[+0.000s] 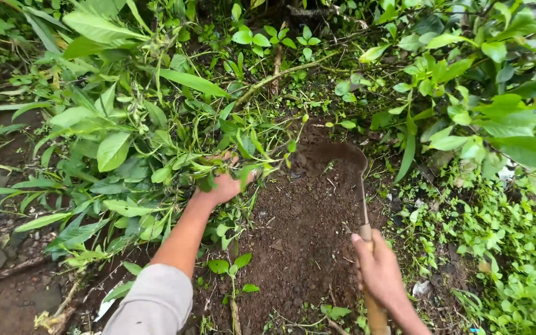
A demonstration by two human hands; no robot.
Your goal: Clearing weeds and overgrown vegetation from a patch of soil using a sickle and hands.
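The left hand was closed in a grip around a bunch of leafy weed stems, pulling them aside, while the right hand was wrapped tight on the wooden handle of a sickle, its curved blade resting on the bare soil patch. The middle strip looked cleared; thick ground cover remained to the right.

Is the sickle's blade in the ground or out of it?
Out. The sickle, gripped by the right hand, has its curved blade lying on top of the bare soil, fully visible.
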